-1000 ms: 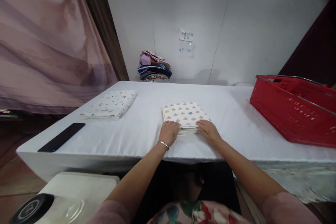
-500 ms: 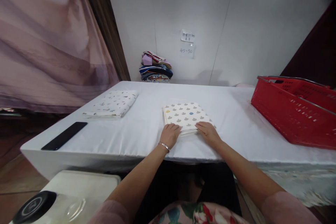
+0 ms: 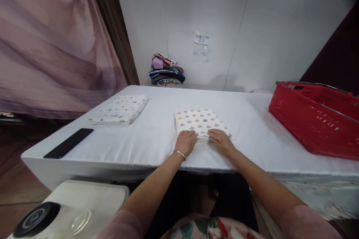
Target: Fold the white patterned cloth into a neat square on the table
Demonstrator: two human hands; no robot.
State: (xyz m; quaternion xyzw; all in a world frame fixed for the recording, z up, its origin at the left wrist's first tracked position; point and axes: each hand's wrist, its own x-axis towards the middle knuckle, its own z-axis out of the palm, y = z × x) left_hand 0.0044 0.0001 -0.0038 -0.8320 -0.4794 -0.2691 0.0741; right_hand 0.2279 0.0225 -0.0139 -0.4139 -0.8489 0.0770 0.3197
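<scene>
A folded white cloth (image 3: 200, 121) printed with small grey shapes lies at the middle of the white-covered table, near its front. My left hand (image 3: 186, 141) rests on the cloth's near edge at the left, fingers laid over the top layer; a silver bracelet circles its wrist. At the right part of the same edge lies my right hand (image 3: 221, 140), its fingers stretched flat across the fabric. Both thumbs are mostly hidden. Layers of the fold show between the hands.
Left on the table (image 3: 157, 138) are another folded print cloth (image 3: 122, 110) and a black phone-like slab (image 3: 69, 143). A red plastic basket (image 3: 311, 123) stands at the right. Behind the far edge rises a stack of folded fabrics (image 3: 166, 71) against the wall.
My left hand has slid slightly right along the cloth's near edge, closer to my right hand. My right hand has shifted only a little to the left.
</scene>
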